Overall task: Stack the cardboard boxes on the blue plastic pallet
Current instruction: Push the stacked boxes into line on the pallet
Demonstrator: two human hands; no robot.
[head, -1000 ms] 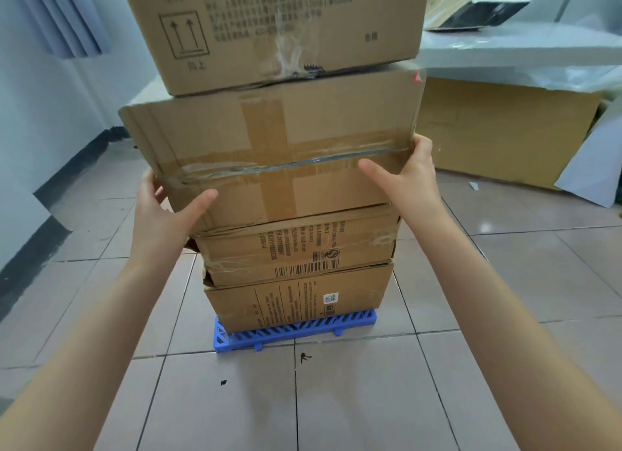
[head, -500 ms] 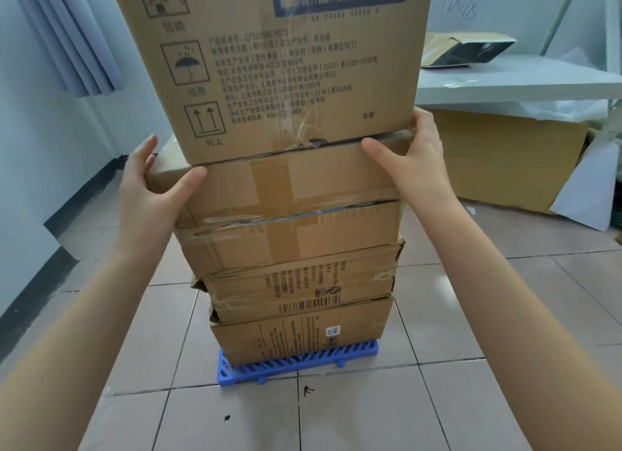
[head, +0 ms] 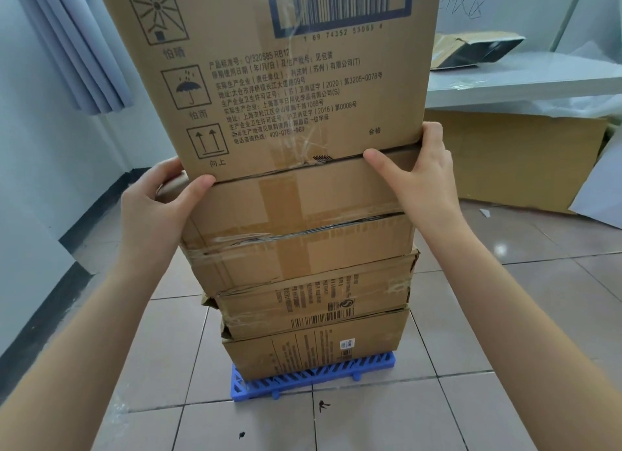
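Four cardboard boxes stand stacked on the blue plastic pallet (head: 303, 377) on the tiled floor. The large printed top box (head: 286, 80) rests on a taped box (head: 303, 222). Under that lie a barcode-labelled box (head: 313, 299) and the bottom box (head: 303, 349). My left hand (head: 154, 208) clasps the taped box's upper left corner, its thumb on the seam under the top box. My right hand (head: 420, 174) holds the top box's lower right corner, thumb along the same seam.
A white table (head: 521, 84) at the right carries a flattened carton (head: 471, 50). A big cardboard box (head: 515, 158) sits below the table. A curtain (head: 77, 47) and a white wall close the left side. Tiled floor (head: 370, 423) lies in front.
Both hands have slid up from the taped box's sides to the seam under the top box. My view has risen, so more of the top box shows.
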